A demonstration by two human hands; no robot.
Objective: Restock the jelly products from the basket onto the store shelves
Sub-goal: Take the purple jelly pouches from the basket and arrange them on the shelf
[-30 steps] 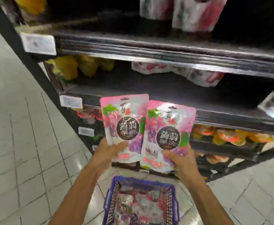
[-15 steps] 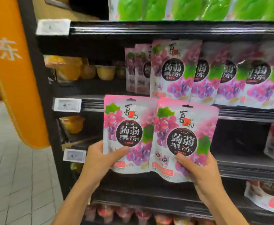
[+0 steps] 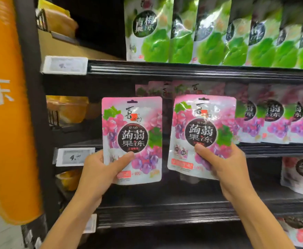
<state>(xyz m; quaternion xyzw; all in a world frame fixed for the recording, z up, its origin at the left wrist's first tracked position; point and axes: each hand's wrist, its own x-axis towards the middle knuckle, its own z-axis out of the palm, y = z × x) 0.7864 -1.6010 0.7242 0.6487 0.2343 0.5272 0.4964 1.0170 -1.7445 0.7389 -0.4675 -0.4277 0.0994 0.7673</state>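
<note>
Two hands clamped: your left hand [image 3: 100,169] grips one glossy pink grape-jelly pouch [image 3: 131,139], your right hand [image 3: 226,166] a second pink pouch [image 3: 201,133], upright, nearer (just before) the matching shelved row [image 3: 272,114].

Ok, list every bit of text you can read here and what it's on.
"蒟蒻果冻" under "jǔ ruò": left pouch, in the left hand.
"蒟蒻果冻" under "jǔ ruò": right pouch, in the right hand.
"果冻": green pouches up top; the line above is blurred.
"4.": price tag; the rest is too small.
"冻", cut by the frame edge: orange banner.
Upper price tag: blurred, unreadable.
</note>
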